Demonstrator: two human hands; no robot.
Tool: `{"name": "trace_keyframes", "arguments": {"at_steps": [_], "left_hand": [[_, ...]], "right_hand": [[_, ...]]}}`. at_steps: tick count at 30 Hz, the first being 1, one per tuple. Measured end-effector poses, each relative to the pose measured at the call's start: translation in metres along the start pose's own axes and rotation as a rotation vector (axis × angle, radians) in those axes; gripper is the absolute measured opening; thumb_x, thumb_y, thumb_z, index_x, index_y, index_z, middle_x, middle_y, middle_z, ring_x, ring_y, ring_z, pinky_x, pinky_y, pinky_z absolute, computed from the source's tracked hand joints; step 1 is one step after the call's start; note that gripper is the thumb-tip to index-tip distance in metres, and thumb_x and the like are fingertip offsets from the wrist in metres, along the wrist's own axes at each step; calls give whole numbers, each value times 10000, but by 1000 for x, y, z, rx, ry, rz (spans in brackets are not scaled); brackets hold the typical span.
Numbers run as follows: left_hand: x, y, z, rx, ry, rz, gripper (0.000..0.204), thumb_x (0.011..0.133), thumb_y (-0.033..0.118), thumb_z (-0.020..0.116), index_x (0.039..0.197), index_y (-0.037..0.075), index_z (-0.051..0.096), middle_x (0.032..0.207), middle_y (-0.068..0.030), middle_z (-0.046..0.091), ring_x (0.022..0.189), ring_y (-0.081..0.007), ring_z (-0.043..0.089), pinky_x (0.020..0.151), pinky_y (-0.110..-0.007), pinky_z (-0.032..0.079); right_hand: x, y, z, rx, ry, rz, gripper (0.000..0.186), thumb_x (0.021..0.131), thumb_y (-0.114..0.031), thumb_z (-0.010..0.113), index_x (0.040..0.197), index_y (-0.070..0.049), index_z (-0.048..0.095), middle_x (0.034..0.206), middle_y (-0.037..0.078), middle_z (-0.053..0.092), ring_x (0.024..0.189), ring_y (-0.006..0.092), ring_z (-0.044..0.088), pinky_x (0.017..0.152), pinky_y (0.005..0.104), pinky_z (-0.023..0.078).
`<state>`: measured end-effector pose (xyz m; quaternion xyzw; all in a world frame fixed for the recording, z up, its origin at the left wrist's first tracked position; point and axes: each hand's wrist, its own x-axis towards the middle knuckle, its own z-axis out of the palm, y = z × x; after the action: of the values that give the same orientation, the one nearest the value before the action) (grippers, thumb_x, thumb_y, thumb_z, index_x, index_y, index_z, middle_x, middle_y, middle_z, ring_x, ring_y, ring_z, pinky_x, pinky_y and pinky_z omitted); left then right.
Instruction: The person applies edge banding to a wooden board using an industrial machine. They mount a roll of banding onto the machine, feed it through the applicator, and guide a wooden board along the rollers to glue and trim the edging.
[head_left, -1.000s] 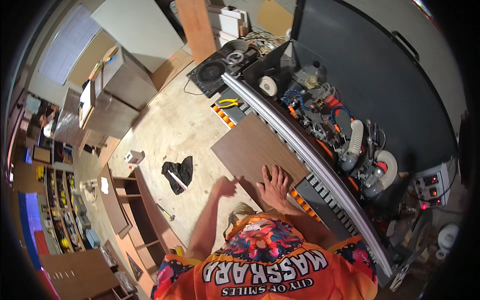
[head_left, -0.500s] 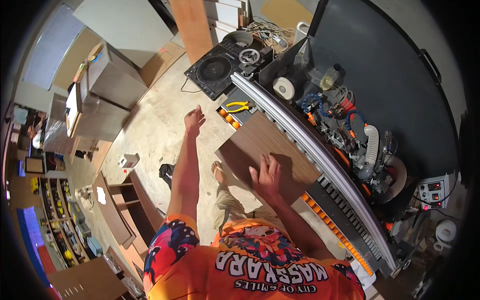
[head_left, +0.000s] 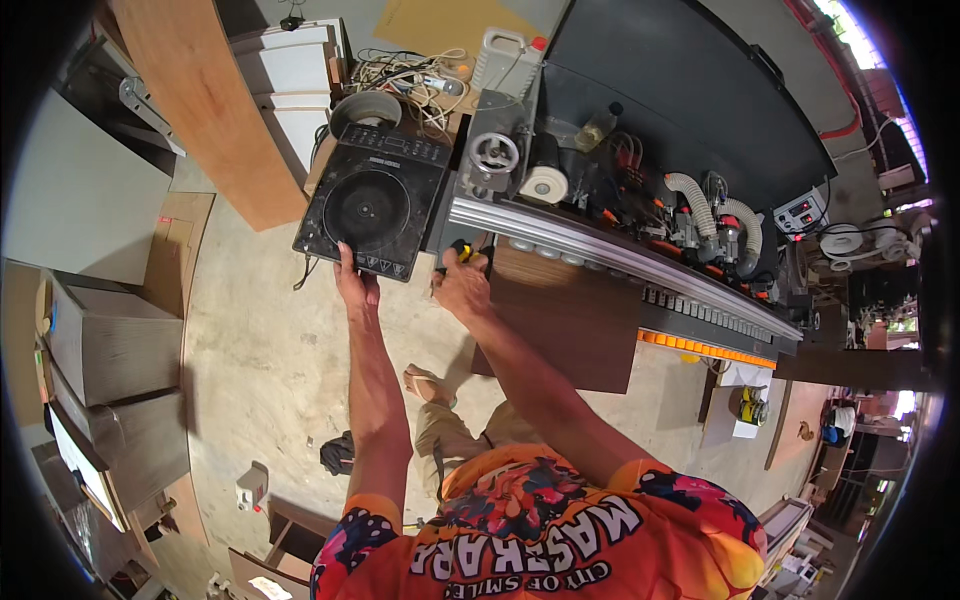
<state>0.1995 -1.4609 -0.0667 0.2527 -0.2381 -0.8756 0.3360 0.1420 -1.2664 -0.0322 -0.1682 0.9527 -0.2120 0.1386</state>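
My left hand (head_left: 357,278) is at the near edge of a black induction cooktop (head_left: 330,232); one finger or thumb lies over the edge, and the rest appears curled against it. My right hand (head_left: 462,285) is closed around yellow-handled pliers (head_left: 463,250), which it mostly covers. Those pliers are at the left end of a long machine, just right of the cooktop. Beside my right hand, a dark brown wood-grain panel (head_left: 565,325) lies along the machine's front, under the silver pressure beam (head_left: 620,258).
Orange rollers (head_left: 710,348) line the machine's front edge. Its black hood (head_left: 680,90) stands raised over hoses and motors. Behind the cooktop are a metal bowl (head_left: 366,108) and tangled cables (head_left: 410,75). A leaning board (head_left: 205,110) and wrapped boxes (head_left: 120,340) stand to the left.
My view has turned toward the machine's left end. The right hand has left the panel and closed on the pliers. My left hand has reached forward from mid-air to the cooktop's edge.
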Motion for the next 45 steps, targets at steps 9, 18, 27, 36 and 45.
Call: {"name": "trace_keyframes", "arguments": {"at_steps": [9,18,27,36,45], "left_hand": [[40,72,-25,-58,-21,-3,590,1015,341,693,1493,64,486,1453,-103,587,1325,-256,563,1113,-432,479],[96,202,-57,-22,-47,22,618,1034,437,634,1512,70,496,1515,-100,562,1382,-285,531,1186,-460,403],[193,297,-34,235,-90,0,616,1027,411,655,1489,33,505,1480,-106,586,1342,-272,566,1154,-436,435],[370,211,59,343,-415,-391,462,1025,326,685,1341,1,600,1327,-114,674,1185,-217,653,1042,-393,509],[481,123,74,468,-544,-728,392,1008,243,722,1279,-14,602,1177,-116,705,1036,-212,708,914,-359,600]], "right_hand": [[-44,-37,1,417,-11,-84,327,932,-281,677,1201,-199,510,1167,256,558,1066,459,576,824,564,524],[-21,-101,2,1296,-537,-100,516,993,-288,677,1396,-148,387,1049,80,495,709,128,617,590,271,516],[79,-173,-13,1338,-331,-22,1009,943,-171,764,1674,-176,70,1327,137,438,994,198,673,780,345,563],[124,-203,10,1239,58,198,843,943,-217,779,1592,-9,282,1411,123,500,1043,195,697,763,321,580],[167,-242,22,1310,328,402,765,889,-211,815,1494,1,398,1341,130,540,1064,228,661,839,355,563]]}}
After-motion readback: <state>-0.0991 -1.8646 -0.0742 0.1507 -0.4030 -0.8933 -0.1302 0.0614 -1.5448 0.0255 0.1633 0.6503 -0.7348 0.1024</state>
